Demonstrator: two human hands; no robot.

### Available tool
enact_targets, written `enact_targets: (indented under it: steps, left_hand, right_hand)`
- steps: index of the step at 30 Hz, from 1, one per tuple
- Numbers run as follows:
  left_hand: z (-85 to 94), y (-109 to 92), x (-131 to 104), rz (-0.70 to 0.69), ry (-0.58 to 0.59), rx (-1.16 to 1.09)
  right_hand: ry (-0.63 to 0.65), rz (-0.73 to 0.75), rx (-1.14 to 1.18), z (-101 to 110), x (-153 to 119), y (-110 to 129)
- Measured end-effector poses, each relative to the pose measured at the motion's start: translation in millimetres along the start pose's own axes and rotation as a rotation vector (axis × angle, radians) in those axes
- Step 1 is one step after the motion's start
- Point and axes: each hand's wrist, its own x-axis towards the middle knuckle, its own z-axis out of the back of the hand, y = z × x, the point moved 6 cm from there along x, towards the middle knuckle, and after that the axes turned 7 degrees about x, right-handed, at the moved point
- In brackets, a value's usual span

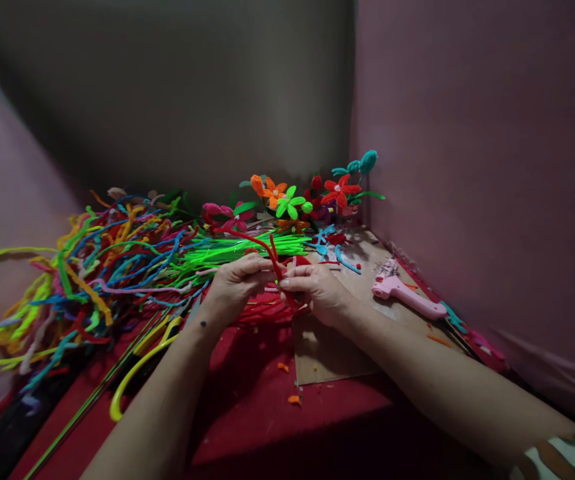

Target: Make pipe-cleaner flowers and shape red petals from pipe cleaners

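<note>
Clock centred on the hands. Left hand [242, 275]: mostly closed, thumb and fingers pinched at the red fuzzy stems [273, 252]. Right hand [317, 290]: fingers curled, thumb and fingertips pinching the same stems just beside. Stems at clock centre, between both hands; one has its long axis 11-to-5, free tip at 11, another strand curves off toward 10. Green stem bundle [237, 250] at 11, mixed-colour stem pile [102, 273] at 9–10, fuzzy flowers [290, 202] at 12. Pink glue gun [410, 295] at 3, on cardboard [335, 353], handle pointing to 4.
</note>
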Motion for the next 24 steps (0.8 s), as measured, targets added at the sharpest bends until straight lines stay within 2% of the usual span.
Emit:
enact_targets:
  steps: [7, 10, 12, 15, 17, 19, 21, 23, 24]
  left_hand:
    - [3.0, -26.6, -6.9, -0.42, 0.009, 0.563]
    - [-3.0, -39.3, -12.1, -0.505, 0.056, 0.755]
    - [-8.9, -42.2, -14.8, -0.497, 0.118, 0.89]
    - [-11.7, -37.6, -15.1, -0.356, 0.177, 1.007]
    - [-8.0, -26.1, -11.9, -0.13, 0.201, 0.891]
    - [-6.5, -6.5, -10.0, 0.171, 0.247, 0.571]
    - [-12.6, 13.0, -11.5, 0.441, 0.279, 0.103]
    - [-20.1, 23.8, -11.2, 0.562, 0.24, -0.294]
    - [-22.4, 26.9, -10.3, 0.573, 0.221, -0.377]
  right_hand:
    - [0.065, -0.081, -0.038, -2.4, -0.9, -0.3]
    - [0.09, -0.056, -0.113, -1.7, 0.5, 1.9]
    - [0.081, -0.035, -0.203, -1.6, 0.4, 3.2]
    - [0.017, 0.043, -0.441, -2.2, -2.5, 6.5]
    - [-0.014, 0.182, -0.672, -6.2, -7.1, 11.3]
    - [-0.036, 0.4, -0.901, -12.8, -14.5, 17.7]
    - [-0.052, 0.651, -1.104, -20.7, -24.6, 22.9]
    - [-0.055, 0.861, -1.261, -27.4, -33.8, 25.1]
    - [-0.053, 0.925, -1.304, -29.3, -36.7, 25.6]
